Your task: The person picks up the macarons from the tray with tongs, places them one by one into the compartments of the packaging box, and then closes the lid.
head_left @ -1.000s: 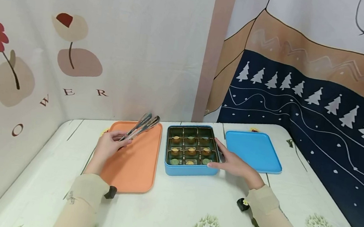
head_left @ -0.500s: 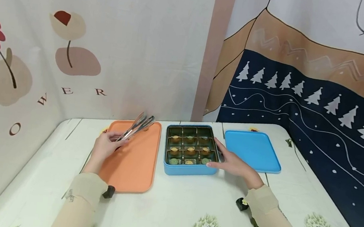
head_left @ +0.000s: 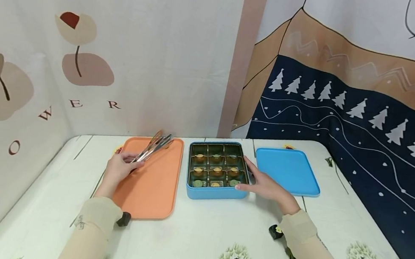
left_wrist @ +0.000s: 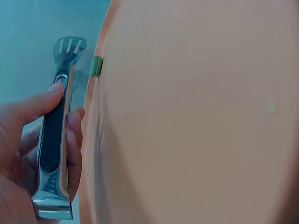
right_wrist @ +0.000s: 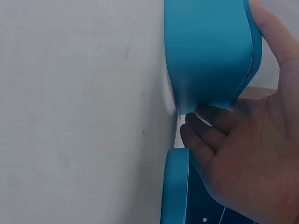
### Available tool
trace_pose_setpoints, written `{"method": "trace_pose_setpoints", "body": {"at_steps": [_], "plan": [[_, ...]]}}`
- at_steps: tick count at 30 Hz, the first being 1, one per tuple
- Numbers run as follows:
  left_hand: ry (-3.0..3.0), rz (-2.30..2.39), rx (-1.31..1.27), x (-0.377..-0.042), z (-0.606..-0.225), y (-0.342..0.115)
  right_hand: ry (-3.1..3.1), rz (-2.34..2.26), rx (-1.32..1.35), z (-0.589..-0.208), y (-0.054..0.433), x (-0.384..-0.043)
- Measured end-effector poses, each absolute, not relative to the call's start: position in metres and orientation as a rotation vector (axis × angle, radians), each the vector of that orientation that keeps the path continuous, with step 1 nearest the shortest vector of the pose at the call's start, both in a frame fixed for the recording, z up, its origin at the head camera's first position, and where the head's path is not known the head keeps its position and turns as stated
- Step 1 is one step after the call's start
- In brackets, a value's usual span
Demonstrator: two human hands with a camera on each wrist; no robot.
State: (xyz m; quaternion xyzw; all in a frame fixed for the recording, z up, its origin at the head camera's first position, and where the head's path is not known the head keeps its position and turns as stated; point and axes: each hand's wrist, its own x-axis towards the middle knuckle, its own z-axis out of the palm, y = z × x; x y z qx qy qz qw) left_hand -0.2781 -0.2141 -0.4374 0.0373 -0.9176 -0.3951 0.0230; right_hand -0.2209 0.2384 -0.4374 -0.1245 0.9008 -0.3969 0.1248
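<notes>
In the head view, my left hand [head_left: 118, 168] grips metal tongs [head_left: 153, 147] above the left part of an orange tray [head_left: 149, 200]. Thumb and fingers lie on either side of the tongs' dark handle inlay [left_wrist: 51, 140] in the left wrist view. A small green piece [left_wrist: 96, 66] shows near the tray's rim there. My right hand [head_left: 266, 186] holds the right front corner of a blue box [head_left: 217, 194], thumb on the rim and fingers against its side [right_wrist: 210, 51]. Small round yellow and green pieces sit in the box's gold compartment insert [head_left: 216, 160]; several compartments look bare.
A flat blue lid [head_left: 288, 168] lies right of the box, close to my right hand. The table's white cloth [head_left: 187, 238] has printed flowers. Printed curtains [head_left: 162, 56] rise behind the table's back edge and along its sides.
My left hand and the tongs have shifted slightly left, and the tong tips have come nearer each other. My right hand and the box stay about the same.
</notes>
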Motion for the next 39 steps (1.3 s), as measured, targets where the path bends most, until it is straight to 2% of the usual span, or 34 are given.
{"method": "trace_pose_setpoints", "body": {"at_steps": [25,39], "plan": [[-2.818,-1.493,0.153,-0.281,-0.446,-0.211,2.632,-1.163,-0.361,-0.436,0.241,-0.22],[-2.834,-1.424,0.178,-0.276,-0.447,-0.21,2.63,-1.159,-0.367,-0.439,0.24,-0.221]]}}
